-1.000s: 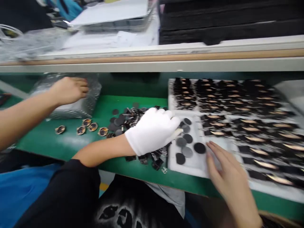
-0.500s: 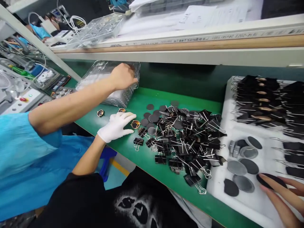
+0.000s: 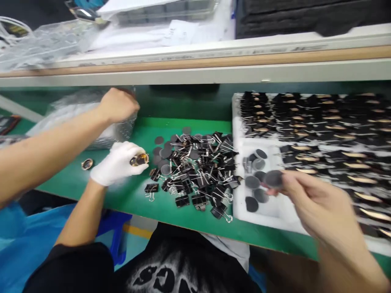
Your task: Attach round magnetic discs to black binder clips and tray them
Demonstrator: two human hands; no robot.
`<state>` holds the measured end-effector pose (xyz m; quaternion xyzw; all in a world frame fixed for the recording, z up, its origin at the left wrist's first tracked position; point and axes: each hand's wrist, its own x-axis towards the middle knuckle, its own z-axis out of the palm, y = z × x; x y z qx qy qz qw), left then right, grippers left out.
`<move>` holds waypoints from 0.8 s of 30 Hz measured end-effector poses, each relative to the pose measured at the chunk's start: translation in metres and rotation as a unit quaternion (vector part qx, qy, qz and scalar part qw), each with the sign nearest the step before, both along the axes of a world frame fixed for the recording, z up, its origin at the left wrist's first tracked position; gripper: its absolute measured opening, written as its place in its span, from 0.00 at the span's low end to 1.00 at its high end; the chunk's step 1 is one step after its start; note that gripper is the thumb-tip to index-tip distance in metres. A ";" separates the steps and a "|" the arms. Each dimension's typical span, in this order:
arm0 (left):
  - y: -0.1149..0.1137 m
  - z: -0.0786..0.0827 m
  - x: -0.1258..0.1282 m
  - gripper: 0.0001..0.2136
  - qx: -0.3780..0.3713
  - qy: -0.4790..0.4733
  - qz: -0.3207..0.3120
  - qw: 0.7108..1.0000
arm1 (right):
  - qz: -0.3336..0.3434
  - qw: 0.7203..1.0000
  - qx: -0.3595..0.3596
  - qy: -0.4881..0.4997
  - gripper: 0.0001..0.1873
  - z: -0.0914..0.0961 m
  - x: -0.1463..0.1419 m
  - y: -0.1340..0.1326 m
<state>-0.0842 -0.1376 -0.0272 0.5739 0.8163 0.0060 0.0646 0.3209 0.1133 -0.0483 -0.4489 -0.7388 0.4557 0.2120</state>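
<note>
My left hand [image 3: 117, 162], in a white glove, is closed around a gold-rimmed watch case [image 3: 140, 159] just above the green bench. A second gold-rimmed case [image 3: 87, 164] lies to its left. In my bare right hand [image 3: 319, 203], a dark grey disc [image 3: 273, 179] is pinched between thumb and fingers over the white foam tray [image 3: 276, 217]. Several similar discs [image 3: 252, 204] lie in the tray's hollow below. Between my hands spreads a heap of black binder clips [image 3: 198, 179], with more grey discs [image 3: 165, 153] at its left edge.
Rows of clipped pieces [image 3: 336, 126] fill much of the tray. A co-worker's bare arm [image 3: 61, 150] reaches across from the left to clear plastic trays [image 3: 125, 126]. A shelf edge [image 3: 195, 73] runs above the bench, with papers [image 3: 180, 32] on it.
The view has turned right. My left hand has picked up a watch case from the bench. My right hand has lifted its disc off the tray.
</note>
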 end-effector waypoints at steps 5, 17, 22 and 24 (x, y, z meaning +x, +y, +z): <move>0.056 0.026 0.040 0.26 0.039 -0.017 -0.082 0.996 | 0.092 0.952 -0.248 0.155 0.20 0.024 -0.049 0.000; 0.145 0.030 0.129 0.25 0.045 -0.055 -0.187 0.980 | 0.118 0.977 -0.041 0.170 0.09 0.027 -0.101 -0.015; 0.146 0.030 0.116 0.29 0.059 -0.106 -0.193 0.974 | 0.087 0.955 -0.190 0.211 0.23 0.019 -0.104 -0.008; 0.142 0.030 0.099 0.33 0.088 -0.103 -0.164 0.977 | 0.081 0.942 -0.237 0.225 0.24 0.018 -0.105 -0.002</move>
